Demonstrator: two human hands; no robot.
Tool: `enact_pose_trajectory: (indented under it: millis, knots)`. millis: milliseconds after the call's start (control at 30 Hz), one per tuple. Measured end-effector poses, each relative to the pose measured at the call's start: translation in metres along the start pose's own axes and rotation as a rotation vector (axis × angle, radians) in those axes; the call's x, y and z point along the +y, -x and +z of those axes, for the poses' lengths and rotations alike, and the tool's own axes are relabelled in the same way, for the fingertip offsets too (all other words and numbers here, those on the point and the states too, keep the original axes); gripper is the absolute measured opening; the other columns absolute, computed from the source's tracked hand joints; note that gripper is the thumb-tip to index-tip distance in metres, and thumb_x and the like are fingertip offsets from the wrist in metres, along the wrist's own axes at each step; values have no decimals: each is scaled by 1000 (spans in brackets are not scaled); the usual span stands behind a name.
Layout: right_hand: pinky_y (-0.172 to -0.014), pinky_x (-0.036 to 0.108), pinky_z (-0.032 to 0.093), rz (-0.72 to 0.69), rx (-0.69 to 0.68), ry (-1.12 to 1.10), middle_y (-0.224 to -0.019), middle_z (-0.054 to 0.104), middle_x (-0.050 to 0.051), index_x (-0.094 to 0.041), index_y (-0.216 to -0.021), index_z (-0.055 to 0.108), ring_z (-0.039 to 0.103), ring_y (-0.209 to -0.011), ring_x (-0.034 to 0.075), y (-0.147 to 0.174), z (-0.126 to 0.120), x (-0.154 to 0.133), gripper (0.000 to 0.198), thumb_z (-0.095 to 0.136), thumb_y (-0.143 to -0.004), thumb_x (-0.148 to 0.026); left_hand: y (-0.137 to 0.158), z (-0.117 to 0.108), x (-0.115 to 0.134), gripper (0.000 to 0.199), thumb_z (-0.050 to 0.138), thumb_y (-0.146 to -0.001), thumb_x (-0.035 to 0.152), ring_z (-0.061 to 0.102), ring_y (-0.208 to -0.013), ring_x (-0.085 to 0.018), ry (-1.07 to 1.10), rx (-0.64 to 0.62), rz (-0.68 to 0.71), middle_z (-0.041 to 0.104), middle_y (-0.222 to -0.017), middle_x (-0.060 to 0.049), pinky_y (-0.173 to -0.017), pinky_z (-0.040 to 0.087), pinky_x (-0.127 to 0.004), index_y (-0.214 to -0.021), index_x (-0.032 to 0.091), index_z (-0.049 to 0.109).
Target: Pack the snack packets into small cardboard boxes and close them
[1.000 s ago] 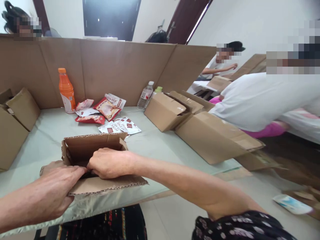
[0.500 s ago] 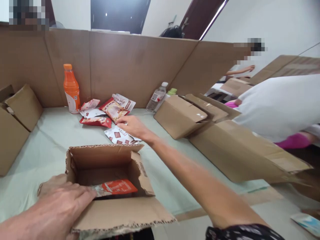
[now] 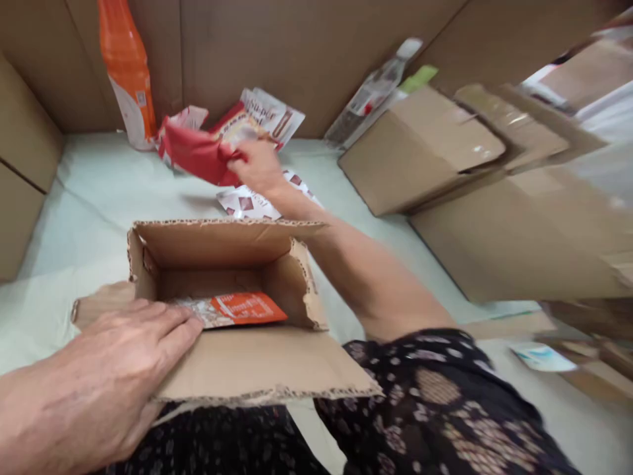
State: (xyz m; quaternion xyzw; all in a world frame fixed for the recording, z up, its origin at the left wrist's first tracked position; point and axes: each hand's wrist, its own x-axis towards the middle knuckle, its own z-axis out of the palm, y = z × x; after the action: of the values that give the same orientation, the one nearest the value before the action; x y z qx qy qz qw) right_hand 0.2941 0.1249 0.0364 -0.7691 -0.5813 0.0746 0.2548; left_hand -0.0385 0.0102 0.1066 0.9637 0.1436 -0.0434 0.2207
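Observation:
In front of me an open cardboard box (image 3: 267, 363) has its flaps spread, and an orange and white packet (image 3: 252, 308) lies inside. My left hand (image 3: 143, 353) grips the box at its front left, with the fingers over the edge. Beyond the box, my right hand (image 3: 257, 163) pinches the corner of a red snack packet (image 3: 200, 153), which is tilted and smeared by motion. Behind that hand lie another red and cream packet (image 3: 242, 124) and a white packet (image 3: 279, 117) with dark lettering. Under my right wrist is a white packet with brown squares (image 3: 247, 203).
An orange drink bottle (image 3: 129, 76) stands at the back left against a cardboard wall (image 3: 277, 46). A clear bottle (image 3: 368, 99) leans at the back right, beside several cardboard boxes (image 3: 410, 142). Another box (image 3: 24, 145) borders the left side.
The view has tipped downward. My right hand has taken hold of the red packet and raised it at one end. My left hand has stayed on the box.

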Motion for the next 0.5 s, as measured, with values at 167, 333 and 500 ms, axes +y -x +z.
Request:
enact_pose_trajectory:
  millis: [167,333,500]
  knots:
    - [-83,32,54,-49,227,-304,-95,73,1,-18,-99,71,65,-84,14,59,-63,26,12,61,-95,-14,-4,2,-2,61,53,-78,18,71,-125,-39,51,-54,-22,73,-139,-17,-112,57,-60,-137,19,67]
    - [-74,35,54,-125,167,-472,-78,68,0,-22,-86,69,61,-71,18,91,-75,28,6,65,-83,-25,1,6,0,61,55,-75,15,72,-122,-36,-38,24,-18,74,-136,-17,-109,60,-55,-135,20,68]
    - [-80,31,50,-117,-51,-245,-83,71,2,-20,-87,69,64,-82,20,75,-41,11,16,56,-85,-27,3,12,-5,61,54,-74,17,75,-117,-34,-27,75,-11,76,-133,-14,-99,65,-50,-134,22,69]
